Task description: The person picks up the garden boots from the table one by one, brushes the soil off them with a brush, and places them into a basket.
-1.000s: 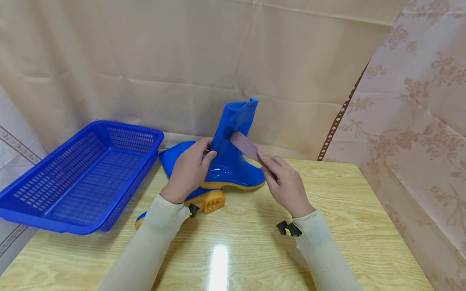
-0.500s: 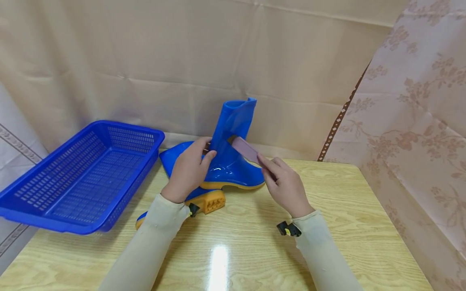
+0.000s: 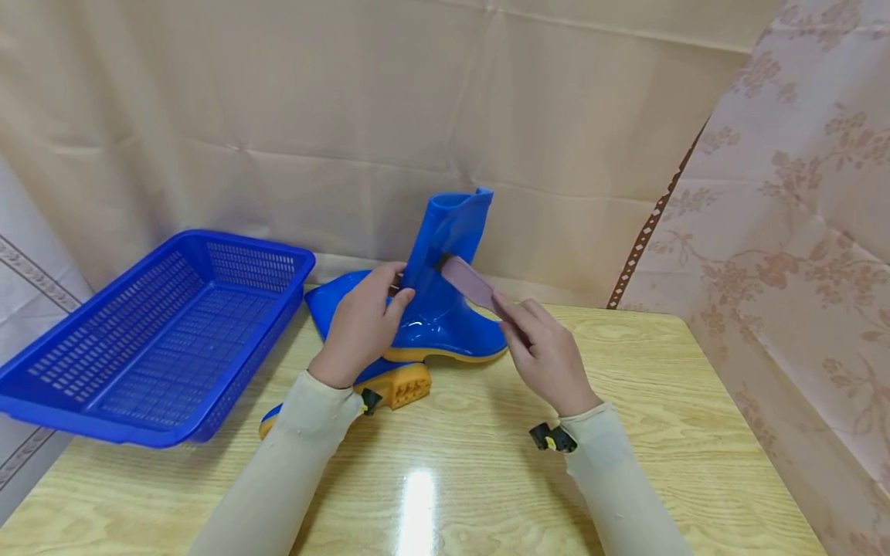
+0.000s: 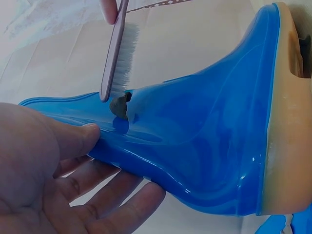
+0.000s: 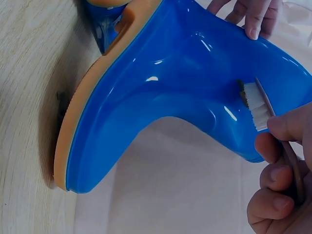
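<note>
A blue rain boot [image 3: 434, 328] with a yellow-orange sole stands on the table, its shaft leaning a little right. My left hand [image 3: 361, 324] grips the back of the shaft, thumb on the near side and fingers on the other. In my right hand [image 3: 549, 355] is the handle of a pale purple brush [image 3: 469, 282]. The brush's white bristles [image 5: 256, 105] meet a dark smudge [image 4: 119, 106] on the shaft. Partly hidden by my left hand and sleeve, a second rain boot [image 3: 330, 297] lies on its side with its heel toward me.
A blue plastic basket [image 3: 208, 421] with slotted walls sits on the left of the wooden table [image 3: 702, 432]. Behind the boots hangs a beige curtain [image 3: 361, 139], and a flowered pink cloth [image 3: 779, 262] hangs at the right.
The brush head has made small strokes on the shaft, staying near the same place. The boot's top has swayed slightly left and back right. The left hand keeps its hold.
</note>
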Motion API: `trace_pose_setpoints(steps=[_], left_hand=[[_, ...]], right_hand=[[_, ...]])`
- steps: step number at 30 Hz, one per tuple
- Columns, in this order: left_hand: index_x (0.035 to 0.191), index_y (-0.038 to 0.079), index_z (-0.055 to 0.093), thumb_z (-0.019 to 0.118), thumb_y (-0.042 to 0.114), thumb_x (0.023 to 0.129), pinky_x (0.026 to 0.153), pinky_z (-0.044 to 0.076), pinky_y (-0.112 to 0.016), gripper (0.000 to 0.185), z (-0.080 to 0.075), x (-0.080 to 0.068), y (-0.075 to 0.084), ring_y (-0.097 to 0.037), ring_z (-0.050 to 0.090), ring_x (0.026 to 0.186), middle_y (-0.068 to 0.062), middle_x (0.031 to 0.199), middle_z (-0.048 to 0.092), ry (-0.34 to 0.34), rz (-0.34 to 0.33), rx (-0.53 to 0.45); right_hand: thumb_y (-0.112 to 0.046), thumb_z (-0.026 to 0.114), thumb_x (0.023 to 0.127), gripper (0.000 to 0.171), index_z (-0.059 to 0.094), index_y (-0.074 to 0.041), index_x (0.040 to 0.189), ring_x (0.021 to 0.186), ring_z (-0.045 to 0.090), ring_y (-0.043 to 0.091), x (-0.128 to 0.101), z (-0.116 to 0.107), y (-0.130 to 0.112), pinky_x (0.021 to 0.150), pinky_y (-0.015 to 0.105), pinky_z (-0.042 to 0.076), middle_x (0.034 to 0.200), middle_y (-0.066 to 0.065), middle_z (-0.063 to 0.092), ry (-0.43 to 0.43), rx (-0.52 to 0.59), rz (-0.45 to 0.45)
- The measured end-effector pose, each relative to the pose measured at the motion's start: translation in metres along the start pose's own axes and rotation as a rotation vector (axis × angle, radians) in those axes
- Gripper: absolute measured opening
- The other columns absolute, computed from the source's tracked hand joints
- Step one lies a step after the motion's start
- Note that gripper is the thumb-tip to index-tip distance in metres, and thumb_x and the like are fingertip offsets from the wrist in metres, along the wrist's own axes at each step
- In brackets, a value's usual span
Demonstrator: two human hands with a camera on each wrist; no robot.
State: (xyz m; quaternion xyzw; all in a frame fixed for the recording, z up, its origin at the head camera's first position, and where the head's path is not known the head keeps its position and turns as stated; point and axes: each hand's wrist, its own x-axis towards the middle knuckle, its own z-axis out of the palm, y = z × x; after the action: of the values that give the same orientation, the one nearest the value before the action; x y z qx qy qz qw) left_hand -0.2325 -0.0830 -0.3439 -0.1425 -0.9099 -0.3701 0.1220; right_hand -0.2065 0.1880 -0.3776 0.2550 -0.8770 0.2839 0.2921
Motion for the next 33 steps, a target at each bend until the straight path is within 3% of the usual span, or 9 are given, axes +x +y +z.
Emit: trace_pose_setpoints(steps=[9,17,29,33], left_hand=[[0.147,0.009,0.051,0.056,0.028,0.108,0.099,0.054,-0.05,0.043,-0.0007,0.0002,-0.0002,-0.029,0.064,0.117,-0.011,0.132,0.065,0.009,-0.019,-0.004],[0.147,0.009,0.051,0.056,0.027,0.108,0.1,0.054,-0.051,0.043,-0.0005,0.0002,-0.0008,-0.03,0.064,0.118,-0.011,0.132,0.065,0.017,-0.03,-0.004],[0.147,0.007,0.05,0.055,0.028,0.109,0.101,0.052,-0.052,0.043,0.0009,0.0039,-0.0056,-0.03,0.064,0.118,-0.012,0.134,0.064,0.04,-0.037,0.011],[0.146,0.007,0.051,0.055,0.027,0.109,0.101,0.053,-0.052,0.043,0.0012,0.004,-0.0059,-0.03,0.064,0.118,-0.012,0.133,0.064,0.045,-0.037,0.011]], right_hand=[[-0.009,0.068,0.1,0.044,0.064,-0.015,0.143,0.069,0.048,0.011,-0.0003,0.0014,0.0017,0.054,0.025,0.038,0.102,0.003,0.068,-0.011,-0.014,0.011],[-0.01,0.068,0.1,0.043,0.064,-0.015,0.143,0.066,0.045,0.012,-0.0007,0.0023,0.0018,0.052,0.027,0.037,0.092,0.001,0.061,-0.063,-0.05,0.039],[-0.011,0.067,0.101,0.043,0.063,-0.016,0.144,0.065,0.046,0.013,-0.0017,0.0032,0.0026,0.051,0.026,0.038,0.091,0.002,0.061,-0.11,-0.068,0.075],[-0.012,0.066,0.102,0.043,0.063,-0.017,0.144,0.064,0.046,0.012,-0.002,0.0049,0.0012,0.051,0.026,0.04,0.091,0.001,0.061,-0.162,-0.06,0.072]])
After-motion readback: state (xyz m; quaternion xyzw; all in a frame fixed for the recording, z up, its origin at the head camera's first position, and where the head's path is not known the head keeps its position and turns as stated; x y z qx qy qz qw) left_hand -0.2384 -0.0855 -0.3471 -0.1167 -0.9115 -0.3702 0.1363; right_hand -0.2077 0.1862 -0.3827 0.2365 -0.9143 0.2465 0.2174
